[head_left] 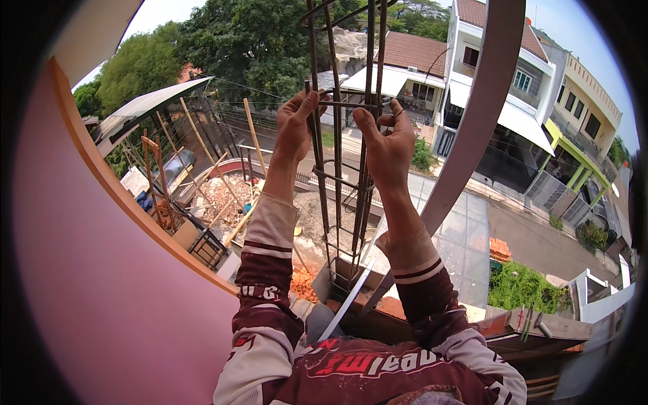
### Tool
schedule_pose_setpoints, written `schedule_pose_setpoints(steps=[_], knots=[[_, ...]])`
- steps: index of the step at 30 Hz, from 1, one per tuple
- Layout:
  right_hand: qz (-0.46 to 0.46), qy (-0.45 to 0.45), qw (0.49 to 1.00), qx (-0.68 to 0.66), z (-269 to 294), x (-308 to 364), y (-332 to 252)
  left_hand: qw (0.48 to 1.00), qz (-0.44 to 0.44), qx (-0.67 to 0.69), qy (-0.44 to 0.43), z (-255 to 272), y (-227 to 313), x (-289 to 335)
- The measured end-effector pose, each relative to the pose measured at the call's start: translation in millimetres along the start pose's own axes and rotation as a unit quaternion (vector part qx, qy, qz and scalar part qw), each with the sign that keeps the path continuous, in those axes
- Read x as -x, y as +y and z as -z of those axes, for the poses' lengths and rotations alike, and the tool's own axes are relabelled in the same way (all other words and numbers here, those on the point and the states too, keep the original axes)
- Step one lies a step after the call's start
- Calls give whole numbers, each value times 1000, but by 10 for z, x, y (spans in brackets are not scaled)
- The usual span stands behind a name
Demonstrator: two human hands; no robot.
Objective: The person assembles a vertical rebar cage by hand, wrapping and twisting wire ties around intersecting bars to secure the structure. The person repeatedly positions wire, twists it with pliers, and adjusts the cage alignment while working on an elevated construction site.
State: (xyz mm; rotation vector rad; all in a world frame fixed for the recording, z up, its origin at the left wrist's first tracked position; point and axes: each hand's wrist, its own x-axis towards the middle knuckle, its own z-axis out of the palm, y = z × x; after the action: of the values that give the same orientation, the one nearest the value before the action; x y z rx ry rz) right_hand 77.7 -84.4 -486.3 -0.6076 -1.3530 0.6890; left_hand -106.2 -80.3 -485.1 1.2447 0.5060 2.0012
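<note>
The left hand (295,118) and right hand (390,143) are gripping a steel stirrup (345,104) near opposite ends, fingers (401,116) curling around it (thumbs nearest the camera), as it is spanning upright rebars (370,54).

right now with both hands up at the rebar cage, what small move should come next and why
I'd probably nudge the steel tie evenly along the upright bars: the left hand and right hand are at its opposite ends, so small matching moves look easiest.
</note>
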Motion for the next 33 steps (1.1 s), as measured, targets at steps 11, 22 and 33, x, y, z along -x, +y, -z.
schedule_pose_setpoints(steps=[11,22,33], knots=[[30,-11,999,-27,11,-109,-17,989,9,-148,23,-58,155,-85],[30,-12,998,57,51,-150,-60,991,46,-112,-57,65,144,-94],[54,26,990,131,65,-135,-89,987,122,13,-104,104,38,-104]])
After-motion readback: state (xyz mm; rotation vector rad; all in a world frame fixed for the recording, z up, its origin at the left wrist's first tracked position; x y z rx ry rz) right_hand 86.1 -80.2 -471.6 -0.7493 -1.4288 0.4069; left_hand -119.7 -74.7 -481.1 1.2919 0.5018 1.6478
